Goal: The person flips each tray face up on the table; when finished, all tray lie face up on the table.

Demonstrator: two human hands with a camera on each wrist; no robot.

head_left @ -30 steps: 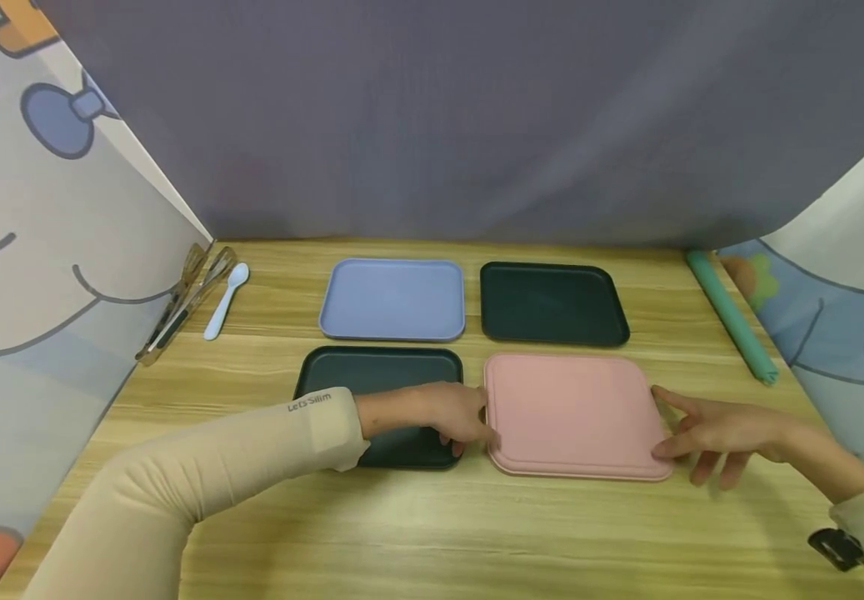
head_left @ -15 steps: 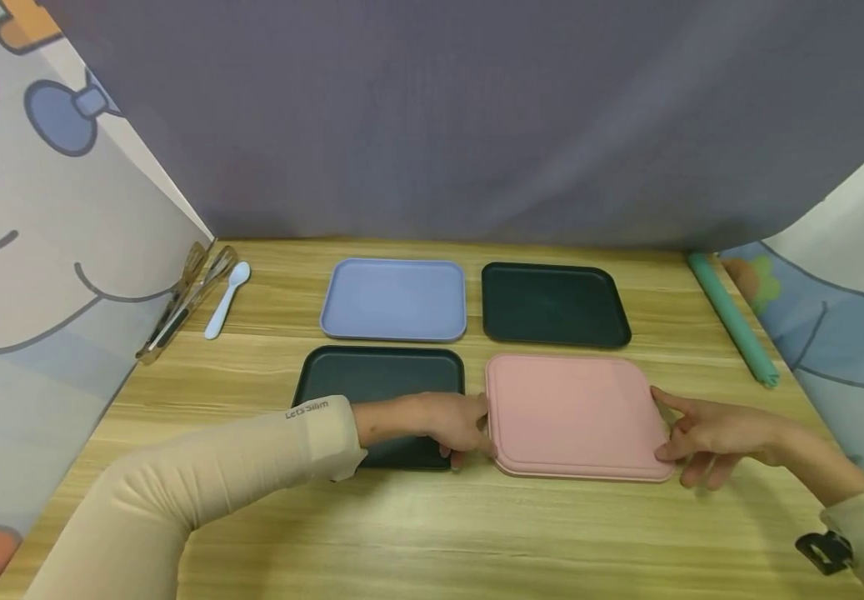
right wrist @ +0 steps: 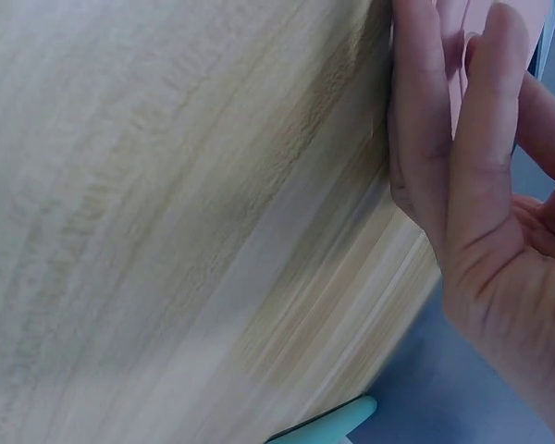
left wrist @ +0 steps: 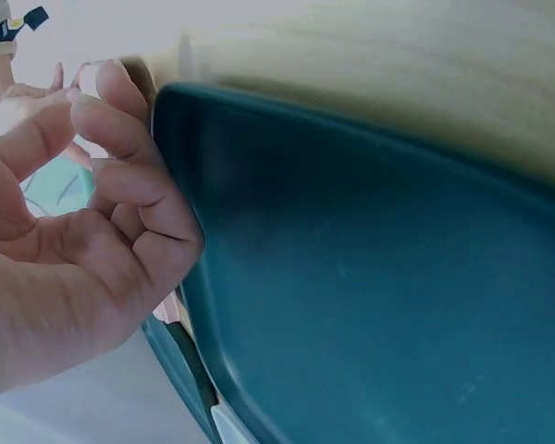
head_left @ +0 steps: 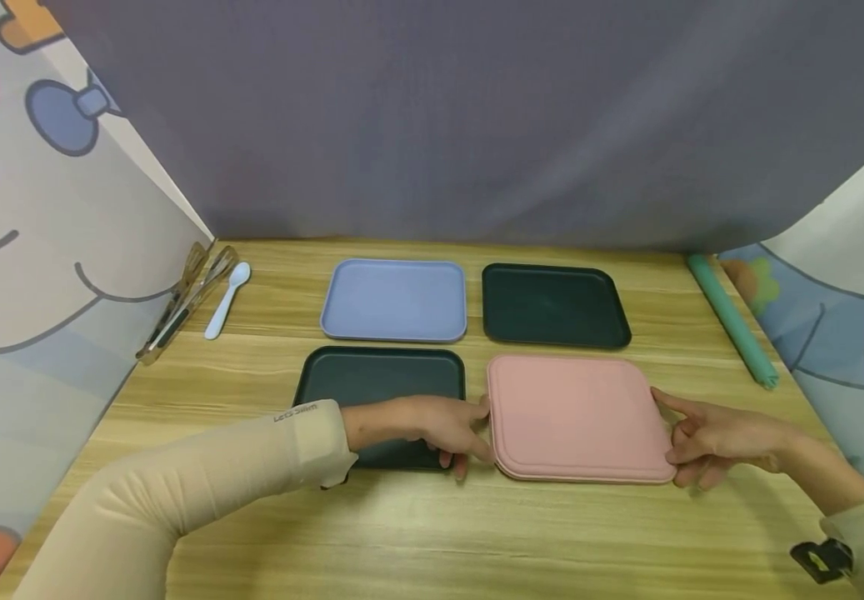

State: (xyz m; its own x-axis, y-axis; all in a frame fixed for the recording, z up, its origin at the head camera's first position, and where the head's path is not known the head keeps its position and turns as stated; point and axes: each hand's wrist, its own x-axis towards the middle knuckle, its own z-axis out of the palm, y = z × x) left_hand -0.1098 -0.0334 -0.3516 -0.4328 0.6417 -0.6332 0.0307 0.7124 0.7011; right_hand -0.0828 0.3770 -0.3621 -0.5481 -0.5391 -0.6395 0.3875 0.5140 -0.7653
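Note:
A pink rectangular tray (head_left: 577, 417) with a raised line inside its edge lies at front right in the head view. My left hand (head_left: 442, 427) holds its left edge, thumb toward me and index finger farther back, the other fingers curled. At the opposite edge, my right hand (head_left: 727, 435) grips the tray with its thumb on the rim and some fingers tucked low beside it. My left forearm crosses a dark green tray (head_left: 382, 371), hiding part of it. In the left wrist view, my curled fingers (left wrist: 166, 217) lie along that green tray's edge (left wrist: 351, 120).
Behind are a blue tray (head_left: 394, 300) and another dark green tray (head_left: 555, 304). Metal tongs (head_left: 187, 308) and a light blue spoon (head_left: 227, 302) lie at the left. A green rolled-up sheet (head_left: 731, 321) lies along the right edge. A grey curtain (head_left: 432, 125) hangs behind.
The pink tray has shifted very slightly right and toward me. My right fingers have drawn in closer at its edge; my left hand has lowered a little.

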